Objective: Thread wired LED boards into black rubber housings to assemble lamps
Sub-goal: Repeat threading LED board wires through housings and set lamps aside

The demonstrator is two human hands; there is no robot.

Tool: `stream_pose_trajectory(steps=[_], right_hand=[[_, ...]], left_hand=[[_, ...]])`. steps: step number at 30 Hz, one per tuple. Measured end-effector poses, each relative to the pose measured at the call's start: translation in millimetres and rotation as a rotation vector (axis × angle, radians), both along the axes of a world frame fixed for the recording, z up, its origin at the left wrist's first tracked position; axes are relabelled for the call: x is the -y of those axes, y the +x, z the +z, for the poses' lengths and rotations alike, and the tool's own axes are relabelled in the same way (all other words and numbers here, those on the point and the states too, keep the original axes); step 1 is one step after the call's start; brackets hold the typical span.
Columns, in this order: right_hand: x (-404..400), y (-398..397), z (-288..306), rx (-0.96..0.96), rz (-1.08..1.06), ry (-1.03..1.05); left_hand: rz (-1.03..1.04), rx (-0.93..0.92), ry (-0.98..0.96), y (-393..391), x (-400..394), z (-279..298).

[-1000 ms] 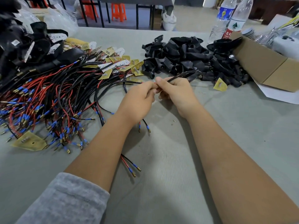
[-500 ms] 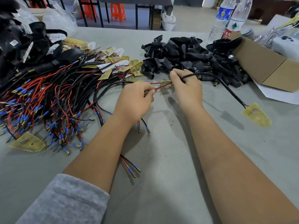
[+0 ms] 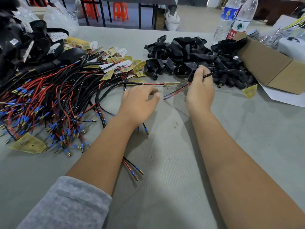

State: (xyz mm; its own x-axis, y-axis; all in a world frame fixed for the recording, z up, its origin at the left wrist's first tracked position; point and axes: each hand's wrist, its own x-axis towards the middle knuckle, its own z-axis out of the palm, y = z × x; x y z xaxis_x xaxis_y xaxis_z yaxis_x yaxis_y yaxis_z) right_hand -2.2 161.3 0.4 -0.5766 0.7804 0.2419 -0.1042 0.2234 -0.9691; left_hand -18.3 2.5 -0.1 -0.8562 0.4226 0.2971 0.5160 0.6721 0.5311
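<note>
A grey sleeve (image 3: 66,205) covers the left forearm at the near edge of the grey table (image 3: 173,187). A loose red-and-black wire pair (image 3: 132,169) with blue-sleeved brass terminals lies on the table, its upper part hidden under the left forearm.

At the left, a large tangle of wired LED boards (image 3: 49,100) spreads across the table: red and black leads with blue terminals toward the near side, yellow boards toward the far side. One yellow board (image 3: 28,144) lies at the near edge of that tangle.

The left hand (image 3: 138,103) rests palm down just right of the tangle. Its fingers are loosely curled; the thumb tip and fingertips sit close together, but whether they pinch anything cannot be determined.

The right hand (image 3: 199,90) is raised slightly, fingers curled in a closed grip around a black sheathed cable (image 3: 222,71). The cable's red and black lead ends (image 3: 175,92) project from the hand toward the left hand. The cable arcs right over the pile of black rubber housings (image 3: 189,55). A yellow LED board (image 3: 250,91) lies on the table just right of the pile.

Farther right stands an open cardboard box (image 3: 272,66). Two plastic water bottles (image 3: 234,19) stand behind the housings.
</note>
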Motion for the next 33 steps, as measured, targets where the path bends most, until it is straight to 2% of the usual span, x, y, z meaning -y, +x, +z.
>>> stream_pose_trajectory(steps=[3, 5, 9, 13, 18, 20, 23, 29, 33], right_hand=[[1, 3, 7, -0.191, -0.044, -0.094], [2, 4, 10, -0.265, 0.133, -0.191], [10, 1, 7, -0.181, 0.512, -0.281], [13, 1, 4, -0.081, 0.683, -0.272], [12, 5, 6, -0.057, 0.619, -0.298], [13, 7, 6, -0.048, 0.580, -0.323], [13, 5, 6, -0.056, 0.510, -0.374], [12, 1, 3, -0.018, 0.409, -0.272], [13, 2, 3, -0.043, 0.398, -0.228]], left_hand=[[0.017, 0.030, 0.001, -1, 0, -1], [0.034, 0.094, 0.070, -2, 0, 0], [0.049, 0.264, 0.328, 2, 3, 2], [0.052, 0.385, 0.436, -1, 7, 2], [-0.054, 0.396, 0.429, -7, 9, -1], [-0.042, 0.373, 0.389, -9, 8, -3], [-0.043, 0.354, 0.437, -10, 9, -3], [0.042, 0.309, 0.495, -9, 8, 1], [0.017, 0.265, 0.471, -7, 8, 2]])
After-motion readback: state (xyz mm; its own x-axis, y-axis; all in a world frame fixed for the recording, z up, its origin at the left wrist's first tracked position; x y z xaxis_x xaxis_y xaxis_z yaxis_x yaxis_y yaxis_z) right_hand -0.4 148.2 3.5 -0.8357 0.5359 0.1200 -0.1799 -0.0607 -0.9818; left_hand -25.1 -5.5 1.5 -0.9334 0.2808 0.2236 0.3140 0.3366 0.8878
